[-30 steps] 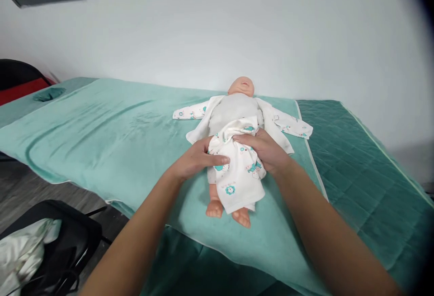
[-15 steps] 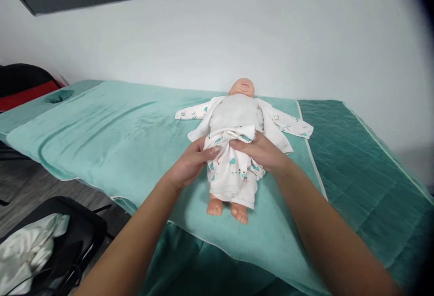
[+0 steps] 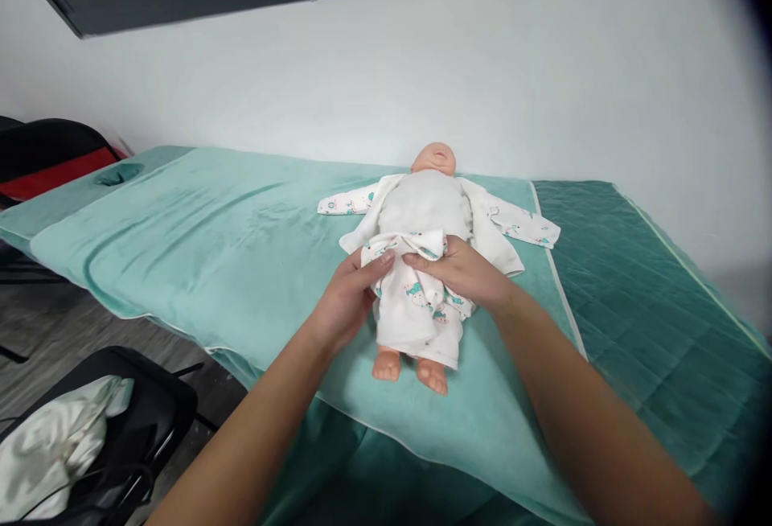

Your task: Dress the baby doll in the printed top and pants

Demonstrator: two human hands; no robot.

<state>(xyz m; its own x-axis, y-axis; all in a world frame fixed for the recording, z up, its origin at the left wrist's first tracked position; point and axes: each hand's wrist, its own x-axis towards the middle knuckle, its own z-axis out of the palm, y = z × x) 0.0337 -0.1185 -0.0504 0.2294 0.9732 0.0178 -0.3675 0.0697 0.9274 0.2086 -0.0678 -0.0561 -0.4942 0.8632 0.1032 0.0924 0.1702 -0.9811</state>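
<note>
A baby doll (image 3: 435, 158) lies on its back, head toward the wall and bare feet (image 3: 387, 365) toward me. An open white jacket (image 3: 505, 220) with printed sleeves spreads out on both sides of its body, over a plain white top (image 3: 422, 203). White printed pants (image 3: 410, 313) cover the legs, their upper part bunched up. My left hand (image 3: 353, 293) pinches the bunched fabric on its left side, thumb on top. My right hand (image 3: 461, 269) grips the same pants on the right, thumb also on top. The fingers beneath the cloth are hidden.
A light green sheet (image 3: 241, 244) covers the bed, with a darker quilted cover (image 3: 633, 285) at the right. A black chair (image 3: 145, 405) at lower left bears a crumpled white cloth (image 3: 54, 445). Another black and red chair (image 3: 60, 156) stands behind it. The wall (image 3: 362, 84) borders the bed's far side.
Both hands keep their hold on the pants, and the bunched upper fabric has shifted slightly between them. The whole view has moved a little, with the scene now slightly further right.
</note>
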